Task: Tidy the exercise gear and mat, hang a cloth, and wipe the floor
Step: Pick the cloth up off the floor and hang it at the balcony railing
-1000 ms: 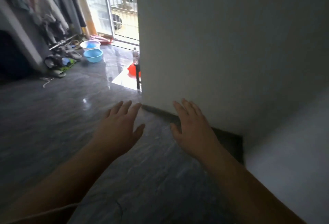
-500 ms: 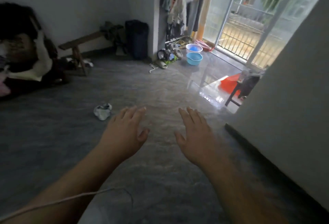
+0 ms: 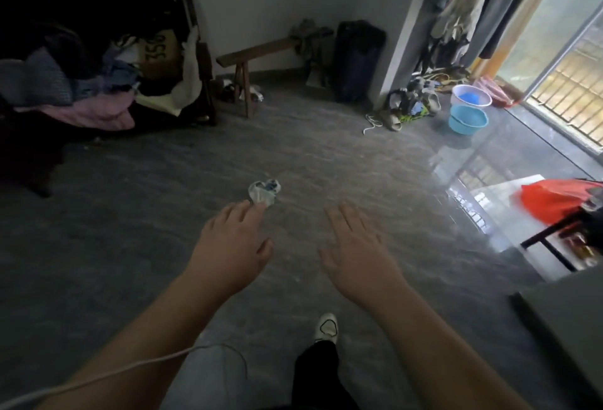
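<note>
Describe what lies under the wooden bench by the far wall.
Under the wooden bench a few small pale and dark items lie on the floor beside its legs. They are too dim and blurred to identify, and the legs hide part of them.

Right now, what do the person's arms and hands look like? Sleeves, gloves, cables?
Both forearms are bare to the frame's edge, no sleeves in view. The left hand and right hand wear no gloves, rings or watch that I can see. A thin white cable crosses under the left forearm.
</note>
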`<state>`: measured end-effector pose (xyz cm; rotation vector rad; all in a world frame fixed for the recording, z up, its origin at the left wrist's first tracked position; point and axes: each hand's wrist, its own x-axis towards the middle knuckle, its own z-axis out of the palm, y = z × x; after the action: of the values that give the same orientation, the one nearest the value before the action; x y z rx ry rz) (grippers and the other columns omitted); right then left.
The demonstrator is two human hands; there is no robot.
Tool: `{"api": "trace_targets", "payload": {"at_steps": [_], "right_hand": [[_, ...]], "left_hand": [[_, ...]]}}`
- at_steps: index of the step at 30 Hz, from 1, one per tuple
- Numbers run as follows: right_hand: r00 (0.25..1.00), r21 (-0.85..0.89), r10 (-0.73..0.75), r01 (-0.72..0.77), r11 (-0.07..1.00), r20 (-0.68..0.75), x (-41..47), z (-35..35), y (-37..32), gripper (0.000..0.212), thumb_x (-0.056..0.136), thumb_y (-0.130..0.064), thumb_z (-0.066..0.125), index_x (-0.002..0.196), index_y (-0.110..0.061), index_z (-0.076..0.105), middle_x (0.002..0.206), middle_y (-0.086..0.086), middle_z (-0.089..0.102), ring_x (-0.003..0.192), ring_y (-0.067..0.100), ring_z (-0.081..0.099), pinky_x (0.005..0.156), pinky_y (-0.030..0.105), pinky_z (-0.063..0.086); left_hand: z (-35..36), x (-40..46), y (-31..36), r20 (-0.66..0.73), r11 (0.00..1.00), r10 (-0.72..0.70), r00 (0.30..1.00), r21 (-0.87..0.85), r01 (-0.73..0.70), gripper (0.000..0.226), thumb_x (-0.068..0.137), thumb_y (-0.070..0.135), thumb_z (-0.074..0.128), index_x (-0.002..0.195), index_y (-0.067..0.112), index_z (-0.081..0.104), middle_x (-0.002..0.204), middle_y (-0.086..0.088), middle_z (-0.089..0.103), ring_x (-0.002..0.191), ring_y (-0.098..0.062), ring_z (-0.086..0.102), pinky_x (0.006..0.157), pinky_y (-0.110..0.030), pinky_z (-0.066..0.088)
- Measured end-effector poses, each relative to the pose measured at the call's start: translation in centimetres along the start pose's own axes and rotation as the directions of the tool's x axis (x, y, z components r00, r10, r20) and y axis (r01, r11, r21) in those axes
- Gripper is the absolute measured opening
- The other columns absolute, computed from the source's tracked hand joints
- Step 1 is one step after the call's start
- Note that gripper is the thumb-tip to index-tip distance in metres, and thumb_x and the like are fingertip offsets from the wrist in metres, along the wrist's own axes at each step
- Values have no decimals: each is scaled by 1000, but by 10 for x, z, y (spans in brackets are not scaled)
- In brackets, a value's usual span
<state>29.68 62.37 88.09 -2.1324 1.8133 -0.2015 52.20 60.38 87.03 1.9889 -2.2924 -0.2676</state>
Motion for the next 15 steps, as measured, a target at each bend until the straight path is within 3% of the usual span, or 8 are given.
{"api": "trace_targets", "payload": {"at_steps": [10,15], "right_hand": [[966,-12,-231,234,972,113,207,-17,63,69,99,-47,42,156,-25,9,166,1,5,152,22,2,120,41,15],[945,-9,-252,260,966,209,291,-8,78,70,98,-51,41,156,-25,12,165,3,9,151,25,5,119,45,18]], "left_hand": [[12,172,7,45,982,-167,985,95,162,68,92,54,45,151,28,25,157,1,33,144,-24,28,113,-44,31],[16,233,2,37,968,-245,969,73,242,66,92,52,46,151,26,28,154,-1,37,141,-25,33,109,-44,32]]}}
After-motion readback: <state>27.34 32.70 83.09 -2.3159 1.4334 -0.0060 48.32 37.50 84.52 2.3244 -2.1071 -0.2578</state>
